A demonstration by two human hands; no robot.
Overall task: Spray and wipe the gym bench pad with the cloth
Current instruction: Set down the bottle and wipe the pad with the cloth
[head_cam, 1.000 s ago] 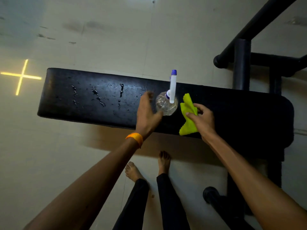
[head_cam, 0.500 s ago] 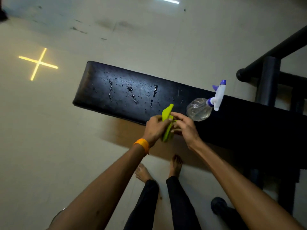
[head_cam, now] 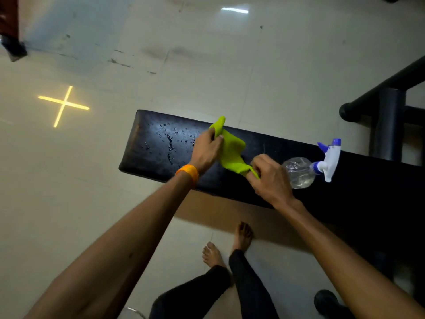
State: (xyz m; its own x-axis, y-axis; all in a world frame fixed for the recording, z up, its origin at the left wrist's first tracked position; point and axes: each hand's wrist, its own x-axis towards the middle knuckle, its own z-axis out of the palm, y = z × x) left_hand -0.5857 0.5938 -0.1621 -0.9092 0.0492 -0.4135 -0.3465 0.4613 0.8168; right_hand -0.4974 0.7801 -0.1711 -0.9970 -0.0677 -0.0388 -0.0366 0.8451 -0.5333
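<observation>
The black bench pad [head_cam: 147, 143] runs from centre left to the right edge, with water droplets on its left end. A yellow-green cloth [head_cam: 231, 150] is stretched above the pad between both hands. My left hand [head_cam: 207, 149], with an orange wristband, pinches the cloth's upper corner. My right hand [head_cam: 269, 176] grips its lower corner. A clear spray bottle [head_cam: 299, 169] with a white and blue trigger head lies on the pad just right of my right hand.
Black metal frame bars [head_cam: 388, 120] rise at the right behind the pad. My bare feet [head_cam: 230, 245] stand on the pale tiled floor below the pad. A glowing yellow cross [head_cam: 63, 105] marks the floor at left. A dark object [head_cam: 326, 300] sits at bottom right.
My left hand let go of the spray bottle and joined the right on the cloth. The two hands have pulled apart, spreading the cloth over the pad. The view shifted left.
</observation>
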